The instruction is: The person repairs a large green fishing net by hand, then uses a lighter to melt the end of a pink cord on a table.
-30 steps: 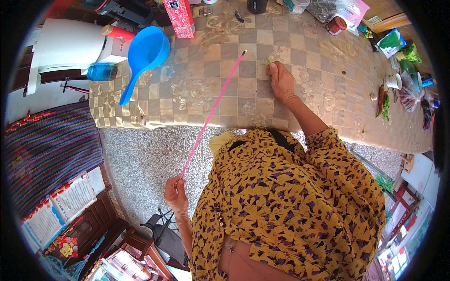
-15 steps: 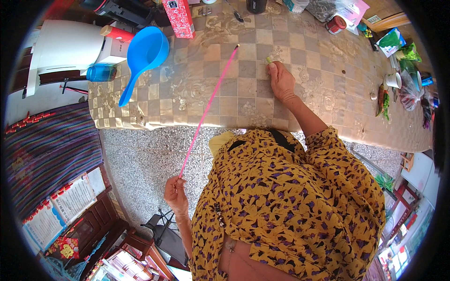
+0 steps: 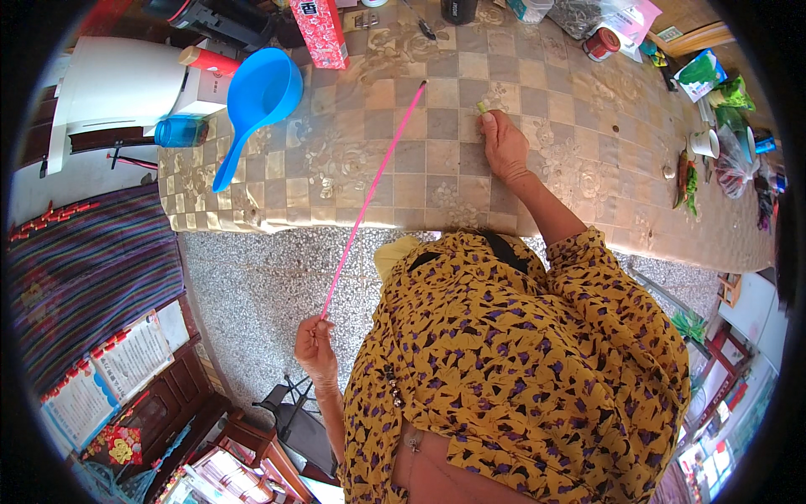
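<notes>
My left hand (image 3: 316,344), low at the left beyond the table edge, pinches the lower end of a long, thin pink incense stick (image 3: 367,203). The stick slants up and right over the table, and its far tip is dark. Over the table, my right hand (image 3: 505,144) is closed around a small pale-green object (image 3: 482,107). Only the top of that object shows past my thumb, so its kind is hidden. A gap of bare tablecloth (image 3: 445,160) lies between the stick's tip and my right hand.
A blue ladle (image 3: 262,91) lies at the left beside a blue jar (image 3: 181,131). Behind it stands a red patterned box (image 3: 321,35). A red-labelled jar (image 3: 601,45), a white cup (image 3: 704,144) and a plastic bag (image 3: 735,168) sit along the right side.
The small bright spot at the stick's far tip no longer shows; the tip looks dark and has shifted very slightly left. Both hands have stayed in place.
</notes>
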Motion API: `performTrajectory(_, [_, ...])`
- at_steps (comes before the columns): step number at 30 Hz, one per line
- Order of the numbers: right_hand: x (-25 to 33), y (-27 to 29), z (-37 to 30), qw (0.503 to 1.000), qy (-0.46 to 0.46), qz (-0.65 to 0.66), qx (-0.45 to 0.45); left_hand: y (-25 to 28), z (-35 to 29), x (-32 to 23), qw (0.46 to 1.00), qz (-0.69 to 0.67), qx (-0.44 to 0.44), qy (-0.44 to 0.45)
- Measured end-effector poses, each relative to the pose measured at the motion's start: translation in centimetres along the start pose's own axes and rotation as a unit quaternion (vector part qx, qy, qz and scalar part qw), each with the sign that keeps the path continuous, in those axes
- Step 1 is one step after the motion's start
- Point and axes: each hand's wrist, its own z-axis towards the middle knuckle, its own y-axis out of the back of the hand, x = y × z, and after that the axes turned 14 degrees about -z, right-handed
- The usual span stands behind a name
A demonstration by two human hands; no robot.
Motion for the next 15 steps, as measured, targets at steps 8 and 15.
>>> performTrajectory(8, [0.12, 0.04, -0.05, 1.000, -0.001, -0.006, -0.001, 0.03, -0.08, 0.10, 1.000, 0.005, 0.000, 0.000])
performTrajectory(15, [0.07, -0.02, -0.06, 1.000, -0.005, 0.003, -0.003, 0.28, -0.14, 0.00, 0.999, -0.015, 0.018, 0.024])
